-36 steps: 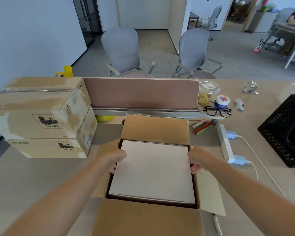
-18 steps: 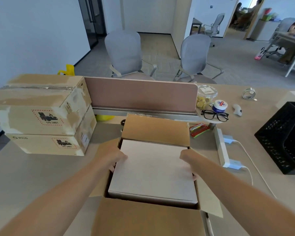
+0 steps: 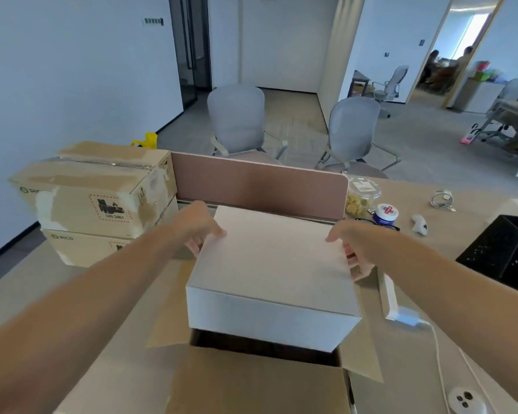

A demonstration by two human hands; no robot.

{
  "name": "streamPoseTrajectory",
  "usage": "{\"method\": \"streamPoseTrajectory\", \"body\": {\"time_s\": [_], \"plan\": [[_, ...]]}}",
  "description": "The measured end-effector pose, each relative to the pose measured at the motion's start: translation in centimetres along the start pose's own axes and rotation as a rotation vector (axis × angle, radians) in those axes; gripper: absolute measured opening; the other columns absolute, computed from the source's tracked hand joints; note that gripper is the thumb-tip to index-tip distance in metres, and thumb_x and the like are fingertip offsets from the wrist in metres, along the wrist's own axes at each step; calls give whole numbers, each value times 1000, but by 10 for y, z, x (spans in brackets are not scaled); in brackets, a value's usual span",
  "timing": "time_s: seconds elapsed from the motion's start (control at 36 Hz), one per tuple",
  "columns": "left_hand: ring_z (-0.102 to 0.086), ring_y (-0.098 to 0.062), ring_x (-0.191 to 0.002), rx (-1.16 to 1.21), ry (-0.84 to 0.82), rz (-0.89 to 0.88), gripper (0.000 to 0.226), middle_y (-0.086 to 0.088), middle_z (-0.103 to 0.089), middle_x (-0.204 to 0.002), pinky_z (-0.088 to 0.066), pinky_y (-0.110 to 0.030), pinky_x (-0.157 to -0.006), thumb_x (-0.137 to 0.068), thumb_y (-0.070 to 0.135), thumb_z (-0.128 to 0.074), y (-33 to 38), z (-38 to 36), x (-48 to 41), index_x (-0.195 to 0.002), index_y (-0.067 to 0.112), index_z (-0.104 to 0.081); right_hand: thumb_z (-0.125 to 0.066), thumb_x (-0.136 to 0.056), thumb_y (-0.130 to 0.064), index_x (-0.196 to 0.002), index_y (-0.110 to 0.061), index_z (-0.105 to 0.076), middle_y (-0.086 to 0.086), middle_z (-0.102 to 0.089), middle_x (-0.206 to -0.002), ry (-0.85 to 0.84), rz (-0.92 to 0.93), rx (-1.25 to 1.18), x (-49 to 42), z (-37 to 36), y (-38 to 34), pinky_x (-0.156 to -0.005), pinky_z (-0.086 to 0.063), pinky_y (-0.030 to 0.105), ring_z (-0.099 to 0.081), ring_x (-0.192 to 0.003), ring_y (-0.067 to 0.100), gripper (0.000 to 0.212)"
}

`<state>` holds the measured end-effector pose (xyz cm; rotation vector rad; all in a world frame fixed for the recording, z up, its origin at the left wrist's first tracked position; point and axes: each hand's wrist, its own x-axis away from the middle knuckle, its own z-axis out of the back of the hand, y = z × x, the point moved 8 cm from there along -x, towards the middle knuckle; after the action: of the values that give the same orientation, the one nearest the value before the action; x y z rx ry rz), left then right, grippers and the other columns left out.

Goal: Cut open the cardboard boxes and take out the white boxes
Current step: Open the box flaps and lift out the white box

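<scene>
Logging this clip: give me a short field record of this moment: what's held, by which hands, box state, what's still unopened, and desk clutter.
held item: white box, lifted, its underside above the carton's opening
left hand: grips the box's left side
right hand: grips the box's right side
open carton: flaps spread, dark interior visible below the white box
unopened: two stacked cardboard boxes at left, top one taped shut
desk clutter: glasses, small jar, tape roll, black crate

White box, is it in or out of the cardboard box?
Mostly out: white box held above open cardboard box by both hands.
</scene>
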<state>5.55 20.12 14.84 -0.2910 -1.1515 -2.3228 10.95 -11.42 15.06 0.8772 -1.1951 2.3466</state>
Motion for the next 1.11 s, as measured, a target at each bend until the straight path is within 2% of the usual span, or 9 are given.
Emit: {"method": "streamPoseTrajectory", "body": {"time_s": [0.14, 0.22, 0.36, 0.42, 0.64, 0.75, 0.89, 1.06, 1.11], "plan": [[-58, -31, -58, 21, 84, -55, 34, -16, -54, -75, -48, -32, -31, -80, 9, -79, 27, 49, 28, -101, -10, -59, -60, -84, -19, -122, -8, -47, 13, -55, -110, 21, 92, 16, 39, 10, -44, -83, -50, 48, -57, -97, 33, 42], [-60, -31, -60, 27, 108, -85, 41, -20, -59, -87, -50, -31, -33, -80, 12, -79, 26, 76, 35, -109, -11, -60, -59, -86, -19, -122, -9, -47, 13, -57, -112, 39, 144, 64, 56, 5, -68, -88, -48, 50, -56, -102, 33, 39], [-63, -33, -64, 31, 119, -75, 35, -18, -60, -84, -56, -38, -42, -84, 12, -76, -7, 113, 41, -106, -8, -56, -56, -90, -21, -122, -7, -46, 16, -59, -114, 13, 165, 119, 76, -36, -91, -83, -47, 49, -58, -100, 34, 37], [-62, -33, -62, 39, 119, -47, 34, -19, -59, -85, -57, -42, -46, -85, 10, -75, -30, 126, 44, -105, -9, -55, -57, -89, -22, -125, -8, -46, 15, -59, -117, -6, 163, 122, 81, -61, -96, -75, -50, 47, -58, -101, 34, 40], [-62, -36, -63, 34, 135, 56, 35, -24, -60, -92, -53, -41, -45, -87, 10, -73, -148, 200, 45, -109, -10, -54, -57, -87, -23, -134, -11, -41, 14, -54, -127, -83, 140, 142, 93, -193, -116, -93, -47, 56, -56, -109, 35, 51], [-62, -34, -64, 13, 154, 109, 36, -23, -61, -100, -53, -41, -46, -86, 10, -74, -210, 245, 38, -109, -7, -52, -56, -89, -22, -138, -14, -38, 15, -50, -130, -112, 131, 128, 102, -269, -127, -86, -51, 52, -54, -108, 36, 53], [-68, -36, -71, -17, 181, 162, 38, -21, -62, -97, -59, -45, -58, -85, 15, -75, -286, 298, 19, -112, -4, -55, -57, -89, -18, -135, -15, -39, 15, -50, -126, -151, 97, 75, 106, -360, -133, -92, -49, 55, -53, -108, 36, 49], [-72, -40, -75, -17, 200, 265, 30, -22, -70, -97, -60, -54, -69, -89, 20, -65, -370, 330, -1, -108, -3, -61, -51, -91, -12, -138, -13, -37, 16, -51, -122, -245, -7, -21, 105, -451, -122, -88, -51, 57, -56, -102, 37, 49], [-72, -39, -73, -6, 202, 285, 27, -22, -71, -91, -59, -56, -67, -86, 18, -61, -394, 334, -8, -104, -2, -64, -49, -91, -9, -137, -13, -37, 16, -52, -124, -251, -14, -21, 103, -474, -121, -79, -54, 53, -58, -95, 36, 47]]}}
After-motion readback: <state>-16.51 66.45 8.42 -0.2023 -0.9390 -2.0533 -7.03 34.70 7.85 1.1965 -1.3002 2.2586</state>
